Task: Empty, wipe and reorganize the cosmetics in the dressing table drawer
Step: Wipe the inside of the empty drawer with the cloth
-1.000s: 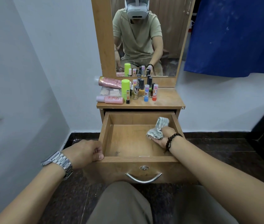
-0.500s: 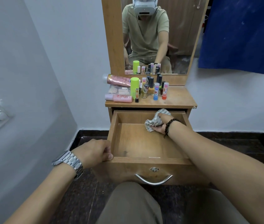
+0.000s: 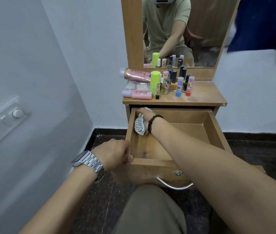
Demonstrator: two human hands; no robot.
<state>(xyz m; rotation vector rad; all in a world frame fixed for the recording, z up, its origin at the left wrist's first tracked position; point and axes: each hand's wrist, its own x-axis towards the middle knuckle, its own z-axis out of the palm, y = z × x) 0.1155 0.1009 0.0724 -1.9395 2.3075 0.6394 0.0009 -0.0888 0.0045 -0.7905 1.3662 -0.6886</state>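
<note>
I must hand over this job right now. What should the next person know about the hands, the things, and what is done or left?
Left hand grips the drawer's front left corner.
Right hand presses the cloth against the left inner wall, near the back corner.
Cosmetics stand on the tabletop.
Done: the drawer shows no items inside.
Left: finish wiping, then put the cosmetics back in order.

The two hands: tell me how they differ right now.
The left hand grips the drawer's front-left corner; the right hand presses a striped cloth against the drawer's back-left inside corner. The left wrist wears a metal watch; the right wears a dark bead bracelet. Both touch the same open drawer.
</note>
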